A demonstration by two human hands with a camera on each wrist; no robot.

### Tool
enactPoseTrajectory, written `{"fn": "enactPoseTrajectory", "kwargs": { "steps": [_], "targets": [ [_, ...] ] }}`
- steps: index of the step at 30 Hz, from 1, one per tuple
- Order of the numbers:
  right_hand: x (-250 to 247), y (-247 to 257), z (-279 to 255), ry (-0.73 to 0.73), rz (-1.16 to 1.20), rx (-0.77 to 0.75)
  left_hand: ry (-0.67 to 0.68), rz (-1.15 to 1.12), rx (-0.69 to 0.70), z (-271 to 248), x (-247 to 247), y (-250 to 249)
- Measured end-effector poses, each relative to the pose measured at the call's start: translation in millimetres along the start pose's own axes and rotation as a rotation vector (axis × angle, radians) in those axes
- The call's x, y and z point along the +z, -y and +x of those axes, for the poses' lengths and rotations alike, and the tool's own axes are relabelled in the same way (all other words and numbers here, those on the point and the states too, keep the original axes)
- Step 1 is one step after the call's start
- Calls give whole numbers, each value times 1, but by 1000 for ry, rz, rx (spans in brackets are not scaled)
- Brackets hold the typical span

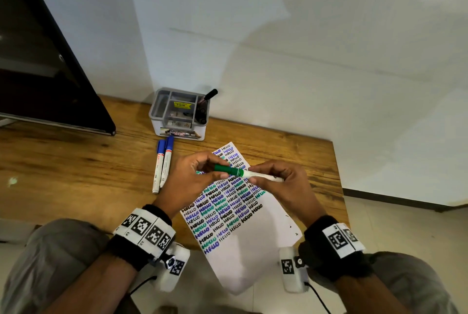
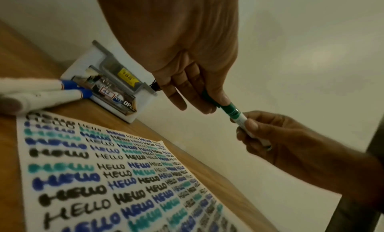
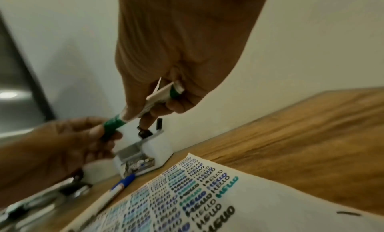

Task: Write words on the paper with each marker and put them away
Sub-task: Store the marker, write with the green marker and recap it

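The green marker (image 1: 243,174) is held level above the paper (image 1: 253,250), between both hands: the left hand (image 1: 192,179) pinches its green cap (image 1: 225,169), the right hand (image 1: 281,182) grips the white barrel. Whether capping or uncapping, I cannot tell; the next move likely calls for a straight pull or push. Two blue markers (image 1: 162,164) lie left of the left hand; the organizer (image 1: 177,113) beyond holds at least one black marker (image 1: 209,95).

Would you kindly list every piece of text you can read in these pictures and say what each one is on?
"HELLO": written many times in black, blue and green on the paper.
"OP": partly cut off, on the printed label of the organizer.
"42", probably: on a small white tag of that label, left wrist view.
Yellow sticker: print too small.
Blue markers and green marker: print too blurred.
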State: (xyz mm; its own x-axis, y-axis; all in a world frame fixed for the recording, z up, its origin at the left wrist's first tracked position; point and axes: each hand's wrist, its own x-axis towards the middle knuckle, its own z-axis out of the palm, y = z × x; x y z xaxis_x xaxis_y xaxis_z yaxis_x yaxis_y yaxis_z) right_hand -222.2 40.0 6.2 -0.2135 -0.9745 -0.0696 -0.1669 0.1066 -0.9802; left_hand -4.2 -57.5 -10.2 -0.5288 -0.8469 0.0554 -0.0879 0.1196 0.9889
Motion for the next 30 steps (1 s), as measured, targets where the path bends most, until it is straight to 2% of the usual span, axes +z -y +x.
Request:
{"fn": "enactPoseTrajectory", "kwargs": {
  "steps": [3,5,9,17,20,24,28,30],
  "targets": [
    [6,-3,-1,18,-327,-149,8,149,55,-2,-2,-4],
    [12,-5,-4,9,-401,-197,-17,179,72,-4,-2,-5],
    [21,-8,-5,52,-264,-15,-20,154,101,-5,-1,-7],
    [23,1,-1,248,-69,199,93,222,87,-3,-11,-5],
    [25,8,15,314,-236,115,70,230,95,0,-21,-3],
    [29,22,47,348,-612,-75,-67,204,4,2,-33,-2],
    [43,53,77,280,-549,-125,-256,307,-52,2,-63,9],
    [55,68,94,218,-537,-163,-266,466,-86,1,-80,22]
  ]
}}
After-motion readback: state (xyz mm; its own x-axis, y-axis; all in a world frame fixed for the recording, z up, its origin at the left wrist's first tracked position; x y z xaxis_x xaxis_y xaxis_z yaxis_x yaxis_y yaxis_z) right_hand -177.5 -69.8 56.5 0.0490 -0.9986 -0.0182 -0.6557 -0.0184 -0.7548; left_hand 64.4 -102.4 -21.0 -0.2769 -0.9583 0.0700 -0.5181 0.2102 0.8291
